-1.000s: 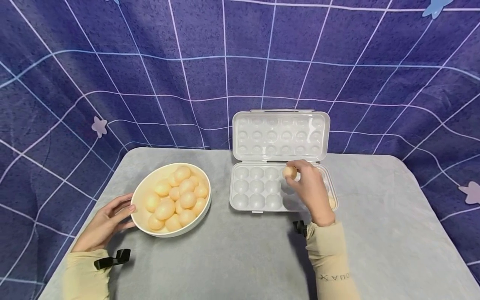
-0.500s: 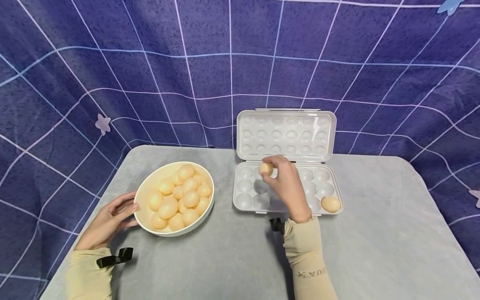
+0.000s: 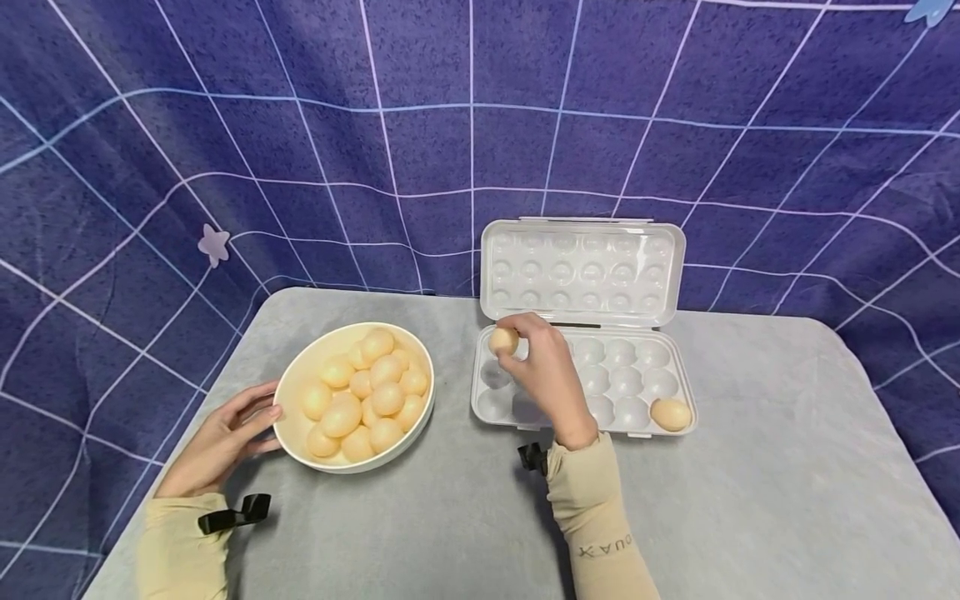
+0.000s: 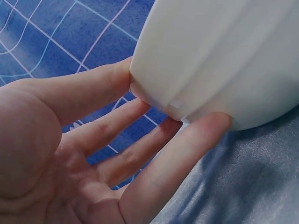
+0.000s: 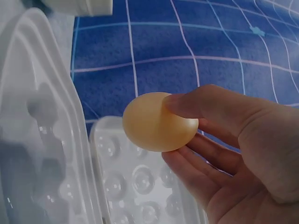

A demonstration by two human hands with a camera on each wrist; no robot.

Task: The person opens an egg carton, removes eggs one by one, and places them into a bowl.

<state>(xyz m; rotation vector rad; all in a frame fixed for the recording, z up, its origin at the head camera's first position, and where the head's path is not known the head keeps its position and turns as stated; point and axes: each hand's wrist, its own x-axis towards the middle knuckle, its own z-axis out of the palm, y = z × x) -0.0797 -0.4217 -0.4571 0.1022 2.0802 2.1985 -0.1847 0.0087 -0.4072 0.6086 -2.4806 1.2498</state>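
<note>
My right hand [image 3: 547,371] pinches a pale brown egg [image 3: 503,341] between thumb and fingers, over the back left corner of an open white plastic egg tray [image 3: 592,427]. In the right wrist view the egg [image 5: 154,126] lies sideways, with the thumb pressed on its upper side. Another egg [image 3: 671,414] sits in the tray's front right cup. My left hand [image 3: 225,437] holds the left rim of a cream bowl [image 3: 296,383] heaped with several eggs [image 3: 341,414]. Its fingers spread against the bowl's outer wall [image 4: 201,60] in the left wrist view.
The tray's dimpled lid [image 3: 582,271] stands upright at the back, hinged to the tray. Both containers rest on a grey tabletop [image 3: 450,500]. A blue curtain [image 3: 450,125] with a line grid hangs behind and at the sides.
My right hand has carried the egg leftward across the tray's back row, uncovering the egg in the front right cup. My left hand stays on the bowl. The head view has shifted slightly.
</note>
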